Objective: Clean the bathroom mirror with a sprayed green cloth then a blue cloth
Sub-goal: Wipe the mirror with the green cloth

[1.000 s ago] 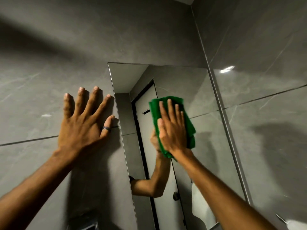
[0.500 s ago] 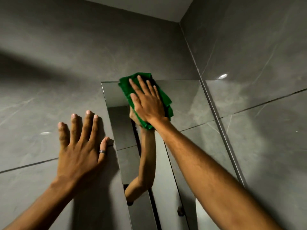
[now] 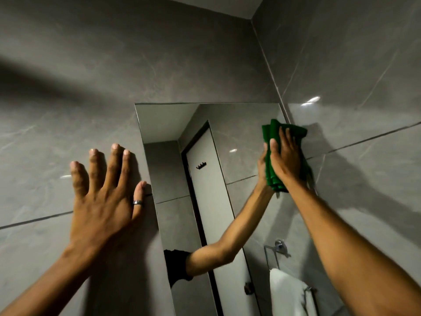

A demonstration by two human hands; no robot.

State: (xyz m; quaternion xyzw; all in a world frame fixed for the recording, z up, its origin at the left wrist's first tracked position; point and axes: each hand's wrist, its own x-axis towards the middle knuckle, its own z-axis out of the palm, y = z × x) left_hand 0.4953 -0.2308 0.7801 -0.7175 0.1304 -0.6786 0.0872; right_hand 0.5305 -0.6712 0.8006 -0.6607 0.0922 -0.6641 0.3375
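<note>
Grey marbled wall tiles point(image 3: 68, 87) filled most of the view, meeting a second tiled wall point(image 3: 353, 53) at a corner on the right. The bathroom mirror point(image 3: 205, 137) hung on the left-hand wall, its right edge running along that corner. Its glass reflected a pale door with a dark frame, a small black hook rack, the person's raised arm with a dark sleeve, and a white towel on a chrome rail low at the right.

The left hand point(image 3: 103, 197) lay flat on the tile just beside the mirror's left edge, fingers spread wide and pointing up, the thumb reaching to the edge of the glass. A ring point(image 3: 138, 202) sat on that thumb.

The right hand point(image 3: 284, 160) was stretched up to the upper right part of the mirror, palm forward with the fingers fairly close together, pressing the green cloth point(image 3: 272, 172) flat against the glass. The cloth was bunched and folded under the palm; its top stuck out above the fingertips and a thick folded edge showed along the thumb side, down to the wrist. It sat at the mirror's right edge, close to the corner of the walls.
</note>
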